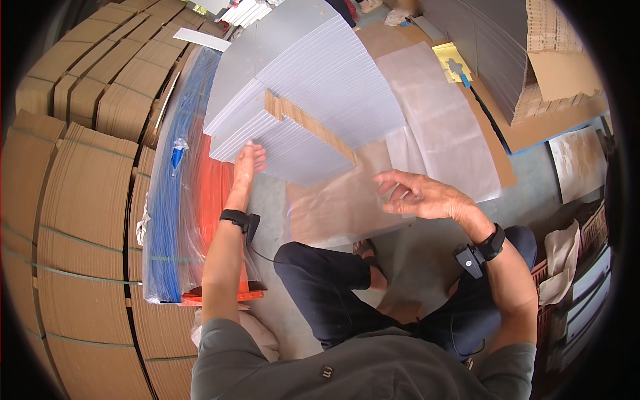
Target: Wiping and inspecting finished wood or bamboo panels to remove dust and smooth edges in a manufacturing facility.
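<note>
Sheets (313,100), pale grey-white, lie in a big fanned stack on the floor in front of the seated person, w/ a thin brown cardboard strip (310,127) stuck in between them. Left hand (249,162) rests flat on the near corner of the stack, fingers out, grip not closed on anything. Right hand (420,195) is up over a clear plastic sheet (347,200) by the knees, fingers half curled and spread; it may be pinching the thin plastic, but I can't tell for sure.

What could go wrong: the stack is slanted, so a push from the left hand could make the top sheets slide off. Clear plastic is thin and floppy, so it could crease or slip out of a loose pinch.

Hard to see: where the plastic ends, it's see-through. Blue and red bundle (180,200) is wrapped in film, so what's inside is unclear. Cardboard piles (80,200) at left are cut off by the picture edge
</note>
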`<action>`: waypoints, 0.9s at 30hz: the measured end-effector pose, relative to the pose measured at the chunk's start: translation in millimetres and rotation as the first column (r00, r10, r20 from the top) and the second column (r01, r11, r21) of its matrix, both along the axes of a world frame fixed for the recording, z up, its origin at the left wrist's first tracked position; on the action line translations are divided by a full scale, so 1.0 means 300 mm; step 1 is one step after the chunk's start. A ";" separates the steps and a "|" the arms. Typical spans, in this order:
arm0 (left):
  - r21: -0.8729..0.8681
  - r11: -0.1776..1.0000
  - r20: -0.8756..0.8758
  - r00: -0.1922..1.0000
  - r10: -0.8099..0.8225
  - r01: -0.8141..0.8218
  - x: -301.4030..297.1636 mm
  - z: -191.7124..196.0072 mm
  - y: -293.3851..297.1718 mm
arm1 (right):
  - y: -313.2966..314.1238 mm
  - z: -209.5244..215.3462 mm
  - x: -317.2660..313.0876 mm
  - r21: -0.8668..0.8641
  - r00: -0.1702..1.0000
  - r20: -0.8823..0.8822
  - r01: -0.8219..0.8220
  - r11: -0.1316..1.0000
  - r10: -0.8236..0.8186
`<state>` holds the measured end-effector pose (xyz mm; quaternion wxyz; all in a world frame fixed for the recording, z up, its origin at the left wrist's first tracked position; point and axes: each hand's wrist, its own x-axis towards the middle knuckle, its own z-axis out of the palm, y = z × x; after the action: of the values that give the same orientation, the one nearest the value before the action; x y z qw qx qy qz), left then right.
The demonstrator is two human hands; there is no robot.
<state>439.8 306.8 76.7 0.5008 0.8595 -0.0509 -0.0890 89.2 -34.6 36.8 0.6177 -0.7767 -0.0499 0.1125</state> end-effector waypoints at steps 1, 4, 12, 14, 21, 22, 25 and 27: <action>0.408 0.907 0.291 0.928 -0.234 0.101 -0.022 -0.012 -0.021 | -0.005 0.000 -0.010 0.015 1.000 0.000 -0.018 1.000 0.018; 0.530 0.848 0.503 0.804 -0.317 0.002 -0.051 -0.011 -0.102 | -0.010 0.019 -0.031 -0.017 0.996 -0.010 -0.089 0.996 0.089; 0.665 0.745 0.449 0.826 -0.340 -0.055 0.001 0.045 -0.130 | -0.006 -0.006 -0.034 -0.062 0.990 0.058 -0.125 0.990 0.128; 0.689 0.723 0.452 0.813 -0.366 -0.058 -0.004 0.059 -0.149 | -0.010 -0.001 -0.037 -0.071 0.991 0.055 -0.120 0.990 0.124; 0.727 0.681 0.439 0.824 -0.357 -0.092 -0.001 0.077 -0.152 | -0.003 0.004 -0.030 -0.069 0.988 0.065 -0.136 0.988 0.140; 0.720 0.688 0.450 0.819 -0.357 -0.095 0.002 0.072 -0.150 | -0.003 0.003 -0.029 -0.070 0.988 0.064 -0.139 0.988 0.143; 0.704 0.704 0.458 0.818 -0.349 -0.094 0.008 0.060 -0.148 | 0.001 -0.007 -0.027 -0.098 0.987 0.062 -0.143 0.985 0.149; 0.693 0.714 0.459 0.825 -0.331 -0.098 0.012 0.061 -0.144 | -0.002 -0.004 -0.029 -0.093 0.987 0.054 -0.148 0.985 0.153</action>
<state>443.3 263.4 94.9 0.1003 0.9647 -0.2132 0.1176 80.4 -35.2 35.6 0.5707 -0.8003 -0.1225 0.1372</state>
